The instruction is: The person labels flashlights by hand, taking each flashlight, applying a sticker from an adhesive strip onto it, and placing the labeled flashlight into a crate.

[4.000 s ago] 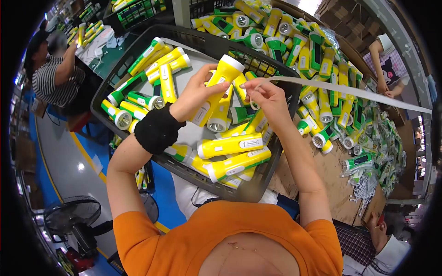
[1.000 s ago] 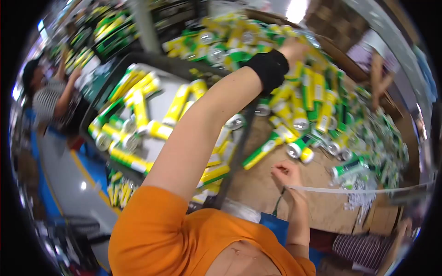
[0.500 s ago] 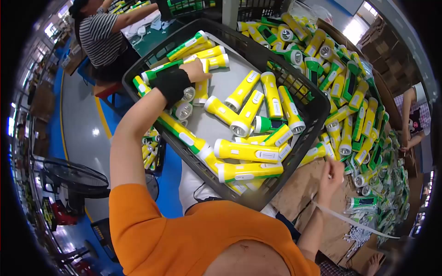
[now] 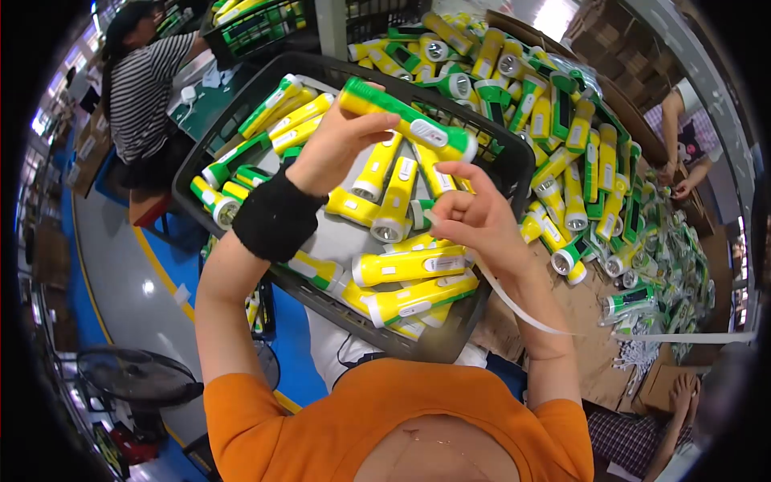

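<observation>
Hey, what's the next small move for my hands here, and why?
I'd probably bring your right hand up slightly, moving the white strip's tip toward the flashlight. Your left hand holds the flashlight raised over the crate, and your right fingers pinch the strip close below the flashlight's white-rimmed end.

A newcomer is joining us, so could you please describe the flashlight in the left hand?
Find the large black crate before the orange shirt. Above it, the left hand holds a green-and-yellow flashlight. Unlike the flashlights lying below, it is held up.
</observation>
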`<state>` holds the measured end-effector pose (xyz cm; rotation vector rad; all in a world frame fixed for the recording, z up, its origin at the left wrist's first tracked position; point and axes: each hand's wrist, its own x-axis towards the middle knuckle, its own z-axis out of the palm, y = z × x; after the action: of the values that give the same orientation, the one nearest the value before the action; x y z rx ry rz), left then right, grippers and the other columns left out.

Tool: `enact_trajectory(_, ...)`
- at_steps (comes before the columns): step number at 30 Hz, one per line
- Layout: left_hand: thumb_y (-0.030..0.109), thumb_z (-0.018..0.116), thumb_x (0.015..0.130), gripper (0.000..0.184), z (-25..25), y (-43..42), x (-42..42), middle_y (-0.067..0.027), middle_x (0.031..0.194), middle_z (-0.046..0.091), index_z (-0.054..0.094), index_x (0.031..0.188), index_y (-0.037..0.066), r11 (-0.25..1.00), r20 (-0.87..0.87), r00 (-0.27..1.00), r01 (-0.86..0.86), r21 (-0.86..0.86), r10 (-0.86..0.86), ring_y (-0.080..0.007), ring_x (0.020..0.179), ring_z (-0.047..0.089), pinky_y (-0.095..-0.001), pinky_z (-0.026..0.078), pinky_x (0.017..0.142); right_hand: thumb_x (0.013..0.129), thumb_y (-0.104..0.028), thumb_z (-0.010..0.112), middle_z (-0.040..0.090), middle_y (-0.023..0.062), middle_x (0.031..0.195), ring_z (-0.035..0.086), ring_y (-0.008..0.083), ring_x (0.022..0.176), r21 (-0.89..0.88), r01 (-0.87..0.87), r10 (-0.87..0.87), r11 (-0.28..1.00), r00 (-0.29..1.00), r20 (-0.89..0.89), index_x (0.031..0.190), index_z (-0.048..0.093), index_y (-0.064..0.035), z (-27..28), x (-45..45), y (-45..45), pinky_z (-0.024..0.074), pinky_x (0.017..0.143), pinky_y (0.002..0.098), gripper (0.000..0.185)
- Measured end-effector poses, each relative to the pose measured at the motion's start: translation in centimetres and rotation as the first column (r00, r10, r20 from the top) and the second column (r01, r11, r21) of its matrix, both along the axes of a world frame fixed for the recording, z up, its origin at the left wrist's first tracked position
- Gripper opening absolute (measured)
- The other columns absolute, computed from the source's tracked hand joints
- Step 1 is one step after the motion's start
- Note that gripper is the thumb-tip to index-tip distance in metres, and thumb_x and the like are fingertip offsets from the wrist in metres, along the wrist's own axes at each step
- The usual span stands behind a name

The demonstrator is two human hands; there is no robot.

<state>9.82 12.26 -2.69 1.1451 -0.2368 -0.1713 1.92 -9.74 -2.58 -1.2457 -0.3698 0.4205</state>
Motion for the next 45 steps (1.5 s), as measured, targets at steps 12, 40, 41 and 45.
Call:
enact_trajectory(12,0.011,0.065,0.081,0.042,-2.3,-1.2,-2.8,-0.0098,0.107,0.060,0.048,0.118,0.002,0.913,-0.209,0.890,0.405,-0.045,-0.405,-0.0177,0.101,0.058,-0.0314,0.045,0.090,0.081,0.005,0.061,0.053,0.0048,0.097,0.052,0.0126,0.093,0.101,0.451,-0.432,0.887,0.732,0.527,0.100,0.051,-0.0010,-1.6,0.4,-0.1,0.0413,0.086,0.0255,0.023)
enact_trajectory(40,0.021,0.049,0.090,0.047,-3.9,-2.8,-2.4,-0.0081,0.118,0.049,0.035,0.130,0.003,0.906,-0.042,0.949,0.310,0.288,-0.312,-0.0135,0.108,0.047,-0.0263,0.039,0.090,0.077,-0.002,0.068,0.061,0.0081,0.087,0.060,0.0116,0.082,-0.111,0.417,-0.409,0.902,0.909,0.085,0.100,0.045,-0.0037,-2.8,4.1,0.2,0.0486,0.075,0.0222,0.033)
enact_trajectory(41,0.021,0.049,0.089,0.047,-4.0,-2.9,-2.4,-0.0085,0.117,0.049,0.034,0.130,0.003,0.907,-0.059,0.951,0.308,0.285,-0.304,-0.0140,0.107,0.047,-0.0266,0.039,0.090,0.077,-0.002,0.068,0.061,0.0081,0.087,0.060,0.0116,0.082,-0.112,0.420,-0.413,0.900,0.907,0.081,0.100,0.045,-0.0037,-2.8,4.1,0.2,0.0486,0.075,0.0222,0.033)
enact_trajectory(45,0.021,0.049,0.089,0.048,-3.8,-3.0,-2.6,-0.0086,0.117,0.049,0.033,0.131,0.003,0.910,-0.054,0.956,0.291,0.295,-0.288,-0.0142,0.107,0.048,-0.0267,0.039,0.090,0.078,-0.003,0.068,0.061,0.0073,0.087,0.060,0.0109,0.082,-0.099,0.406,-0.399,0.909,0.913,0.084,0.099,0.046,-0.0037,-3.2,4.1,0.2,0.0486,0.075,0.0215,0.031)
